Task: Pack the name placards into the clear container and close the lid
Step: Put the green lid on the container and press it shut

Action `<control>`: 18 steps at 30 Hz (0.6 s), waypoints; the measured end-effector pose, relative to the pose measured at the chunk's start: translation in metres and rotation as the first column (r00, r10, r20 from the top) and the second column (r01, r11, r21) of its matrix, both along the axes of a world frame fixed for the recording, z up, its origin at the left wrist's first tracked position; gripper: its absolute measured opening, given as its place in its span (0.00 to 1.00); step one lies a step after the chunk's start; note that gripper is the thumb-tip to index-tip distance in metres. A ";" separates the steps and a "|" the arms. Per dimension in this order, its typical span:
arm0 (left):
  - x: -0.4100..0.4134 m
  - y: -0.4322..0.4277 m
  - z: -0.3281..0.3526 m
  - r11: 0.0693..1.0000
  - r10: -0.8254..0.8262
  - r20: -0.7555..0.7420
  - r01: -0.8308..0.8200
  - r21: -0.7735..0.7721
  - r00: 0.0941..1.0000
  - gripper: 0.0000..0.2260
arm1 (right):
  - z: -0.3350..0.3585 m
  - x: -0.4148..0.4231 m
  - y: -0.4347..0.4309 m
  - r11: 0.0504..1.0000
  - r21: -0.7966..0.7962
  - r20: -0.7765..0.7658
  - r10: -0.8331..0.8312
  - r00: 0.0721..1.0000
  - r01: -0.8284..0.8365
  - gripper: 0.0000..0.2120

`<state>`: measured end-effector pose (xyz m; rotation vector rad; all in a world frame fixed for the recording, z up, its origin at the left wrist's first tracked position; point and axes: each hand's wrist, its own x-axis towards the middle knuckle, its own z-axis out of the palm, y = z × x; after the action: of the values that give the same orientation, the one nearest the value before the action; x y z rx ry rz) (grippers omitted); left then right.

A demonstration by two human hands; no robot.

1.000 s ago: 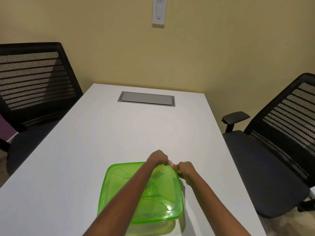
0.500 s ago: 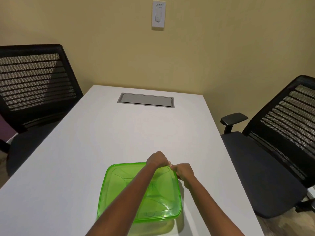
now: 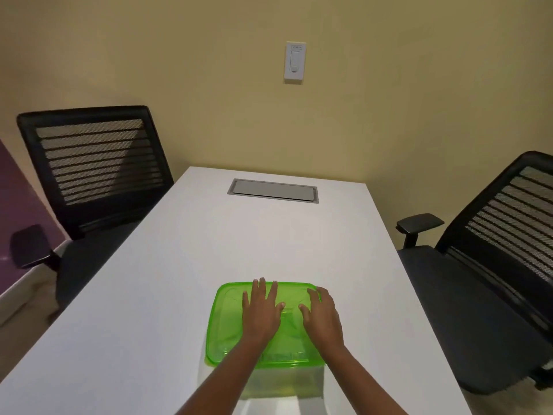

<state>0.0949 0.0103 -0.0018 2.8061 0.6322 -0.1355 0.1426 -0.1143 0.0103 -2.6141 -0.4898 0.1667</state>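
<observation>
Currently, the left hand [image 3: 261,310] is lying palm-down on the green lid [image 3: 227,324], fingers extended and slightly spread, grasping nothing. Its fingertips are reaching the lid's far edge. The right hand [image 3: 321,314] is lying flat just beside it on the right portion of the same lid, fingers likewise extended and holding nothing, with the fingertips near the far right corner. Both forearms are entering from the bottom of the view and crossing the lid's near edge.

The lid is sitting level on top of the clear container [image 3: 281,381], whose translucent front wall is showing below the lid's near rim. Whether the name placards are inside cannot be determined through the tinted plastic.

The container is resting on the near part of the white table [image 3: 185,265]. A grey cable hatch [image 3: 273,190] is sitting flush in the far end of the tabletop. A black mesh-backed chair [image 3: 95,169] is standing at the left side, and a second office chair [image 3: 490,265] at the right. A wall switch [image 3: 295,62] is mounted on the yellow wall beyond.
</observation>
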 end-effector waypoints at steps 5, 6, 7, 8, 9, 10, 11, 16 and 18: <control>-0.037 0.006 0.000 0.999 0.048 -0.016 -0.047 0.019 0.999 0.25 | -0.005 -0.030 0.008 0.969 -0.209 0.001 0.138 0.990 -0.134 0.26; -0.043 0.006 0.000 0.998 0.058 -0.010 -0.058 0.020 0.998 0.25 | -0.006 -0.035 0.009 0.962 -0.231 -0.006 0.148 0.989 -0.146 0.26; -0.050 0.005 -0.002 0.997 0.075 -0.017 -0.074 0.024 0.997 0.26 | -0.007 -0.039 0.009 0.958 -0.242 -0.017 0.153 0.988 -0.152 0.27; -0.056 0.005 -0.003 0.996 0.086 -0.038 -0.085 0.030 0.996 0.26 | -0.008 -0.043 0.009 0.957 -0.246 -0.030 0.152 0.988 -0.154 0.27; -0.062 0.004 -0.003 0.995 0.093 -0.056 -0.092 0.034 0.994 0.26 | -0.009 -0.047 0.008 0.957 -0.247 -0.047 0.147 0.988 -0.154 0.28; -0.068 0.004 -0.001 0.994 0.109 -0.067 -0.107 0.030 0.992 0.26 | -0.011 -0.051 0.006 0.957 -0.247 -0.062 0.140 0.988 -0.152 0.29; -0.075 0.003 -0.001 0.991 0.128 -0.057 -0.126 0.038 0.990 0.26 | -0.012 -0.054 0.005 0.959 -0.244 -0.076 0.132 0.988 -0.147 0.29; -0.099 -0.001 0.016 0.987 0.134 0.053 -0.138 0.085 0.990 0.48 | -0.015 -0.066 -0.002 0.961 -0.238 -0.097 0.118 0.988 -0.138 0.30; -0.099 0.004 0.006 0.992 0.119 0.003 -0.119 0.052 0.993 0.58 | -0.014 -0.070 -0.004 0.961 -0.241 -0.104 0.117 0.988 -0.139 0.30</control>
<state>-0.0040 0.0142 0.0046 2.8082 0.8121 -0.0972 0.0724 -0.1183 -0.0040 -2.8014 -0.6436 0.4093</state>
